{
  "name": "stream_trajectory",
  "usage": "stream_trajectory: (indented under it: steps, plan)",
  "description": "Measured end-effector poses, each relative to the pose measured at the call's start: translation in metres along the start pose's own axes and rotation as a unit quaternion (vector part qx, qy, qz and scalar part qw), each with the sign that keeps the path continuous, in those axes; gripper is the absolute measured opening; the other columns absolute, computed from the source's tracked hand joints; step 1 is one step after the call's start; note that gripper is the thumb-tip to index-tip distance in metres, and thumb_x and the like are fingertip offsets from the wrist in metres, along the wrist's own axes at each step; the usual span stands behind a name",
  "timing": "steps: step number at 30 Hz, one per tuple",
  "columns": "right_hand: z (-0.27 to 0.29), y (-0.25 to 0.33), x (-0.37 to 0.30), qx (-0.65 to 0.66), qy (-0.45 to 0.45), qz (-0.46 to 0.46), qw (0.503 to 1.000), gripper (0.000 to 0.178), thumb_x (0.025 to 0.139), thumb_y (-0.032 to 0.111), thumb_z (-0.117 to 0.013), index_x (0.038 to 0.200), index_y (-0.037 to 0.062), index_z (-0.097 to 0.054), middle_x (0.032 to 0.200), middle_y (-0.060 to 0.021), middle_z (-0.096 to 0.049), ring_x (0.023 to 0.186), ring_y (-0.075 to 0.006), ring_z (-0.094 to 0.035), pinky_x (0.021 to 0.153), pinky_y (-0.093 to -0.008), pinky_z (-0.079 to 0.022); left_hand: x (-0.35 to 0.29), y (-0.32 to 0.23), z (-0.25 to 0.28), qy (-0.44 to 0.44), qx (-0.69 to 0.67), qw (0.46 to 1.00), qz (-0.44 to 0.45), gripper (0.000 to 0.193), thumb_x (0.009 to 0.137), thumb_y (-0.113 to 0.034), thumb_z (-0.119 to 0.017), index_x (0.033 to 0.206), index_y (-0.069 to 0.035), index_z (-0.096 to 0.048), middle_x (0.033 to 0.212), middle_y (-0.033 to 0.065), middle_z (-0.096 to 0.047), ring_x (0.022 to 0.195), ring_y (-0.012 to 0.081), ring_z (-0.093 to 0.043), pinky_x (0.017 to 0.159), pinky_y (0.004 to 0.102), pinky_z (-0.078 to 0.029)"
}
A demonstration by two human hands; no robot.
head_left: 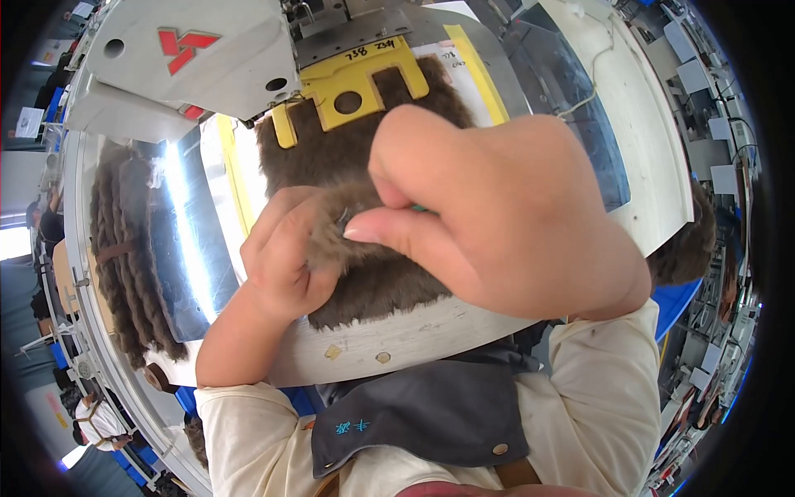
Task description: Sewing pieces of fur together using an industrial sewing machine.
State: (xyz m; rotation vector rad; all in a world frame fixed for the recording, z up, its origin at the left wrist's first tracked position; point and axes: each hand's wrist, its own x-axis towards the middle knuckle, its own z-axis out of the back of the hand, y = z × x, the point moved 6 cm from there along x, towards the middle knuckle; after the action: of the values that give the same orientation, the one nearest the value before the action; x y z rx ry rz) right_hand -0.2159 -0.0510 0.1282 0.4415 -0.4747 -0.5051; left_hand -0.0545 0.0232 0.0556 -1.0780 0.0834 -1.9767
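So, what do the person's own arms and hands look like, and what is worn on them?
Both hands, the left hand and the right hand, are bare, without gloves, rings or a watch in view. The forearms are bare too. Short cream sleeves cover the upper arms; the right one has small dark specks.

sleeves: short cream cotton sleeves [609,389], faintly speckled | front: dark grey fabric apron bib [431,414]; small blue embroidered mark; round metal snap studs | straps: brown leather strap [517,474] | hands: bare
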Motion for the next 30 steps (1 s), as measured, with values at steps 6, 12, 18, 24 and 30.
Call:
stream_trajectory:
  steps: [6, 12, 18, 24, 30]
  plan:
    - [-0.005, 0.002, -0.004, -0.030, -0.009, 0.023, 0.999, 0.031, 0.079, 0.019, -0.085, 0.082, 0.0092, -0.055, 0.063, -0.0027, -0.055, 0.052, -0.0265, -0.057, 0.046, -0.0346, -0.040, 0.007, -0.009, -0.003, -0.010, 0.011, 0.998, -0.062, 0.034, 0.077, 0.009, -0.067, 0.110, 0.015, -0.060, 0.095, 0.0247, -0.066, 0.077, 0.0330, -0.066, 0.068, 0.0349, -0.053]
    - [0.028, 0.007, -0.004, 0.020, -0.169, 0.069, 0.983, 0.032, 0.075, 0.016, -0.088, 0.081, 0.0075, -0.057, 0.066, -0.0018, -0.052, 0.050, -0.0225, -0.050, 0.046, -0.0312, -0.037, 0.002, -0.003, 0.001, 0.006, -0.013, 1.000, -0.013, 0.035, 0.076, 0.007, -0.064, 0.110, 0.015, -0.060, 0.095, 0.0254, -0.066, 0.075, 0.0323, -0.065, 0.066, 0.0348, -0.053]
    - [0.018, 0.010, -0.001, 0.018, -0.102, 0.054, 0.993, 0.032, 0.073, 0.013, -0.087, 0.080, 0.0089, -0.056, 0.068, -0.0021, -0.053, 0.051, -0.0241, -0.050, 0.048, -0.0328, -0.037, 0.001, -0.003, -0.002, 0.025, -0.010, 0.999, -0.026, 0.037, 0.078, 0.006, -0.063, 0.113, 0.015, -0.061, 0.100, 0.0271, -0.068, 0.080, 0.0334, -0.067, 0.071, 0.0349, -0.054]
    - [0.026, 0.003, -0.007, 0.078, -0.138, 0.063, 0.985, 0.032, 0.072, 0.012, -0.086, 0.080, 0.0099, -0.056, 0.069, -0.0029, -0.054, 0.052, -0.0267, -0.052, 0.048, -0.0343, -0.038, 0.002, -0.007, -0.002, 0.029, -0.002, 0.999, -0.023, 0.031, 0.082, 0.005, -0.066, 0.111, 0.015, -0.063, 0.110, 0.0281, -0.069, 0.095, 0.0372, -0.070, 0.086, 0.0378, -0.056]
    - [0.011, 0.005, -0.004, 0.015, -0.087, 0.060, 0.994, 0.032, 0.074, 0.015, -0.085, 0.084, 0.0105, -0.055, 0.064, -0.0046, -0.055, 0.052, -0.0296, -0.053, 0.048, -0.0378, -0.038, -0.005, -0.004, -0.002, 0.028, -0.036, 0.999, 0.007, 0.025, 0.083, 0.003, -0.069, 0.106, 0.012, -0.065, 0.107, 0.0253, -0.071, 0.092, 0.0363, -0.070, 0.083, 0.0379, -0.057]
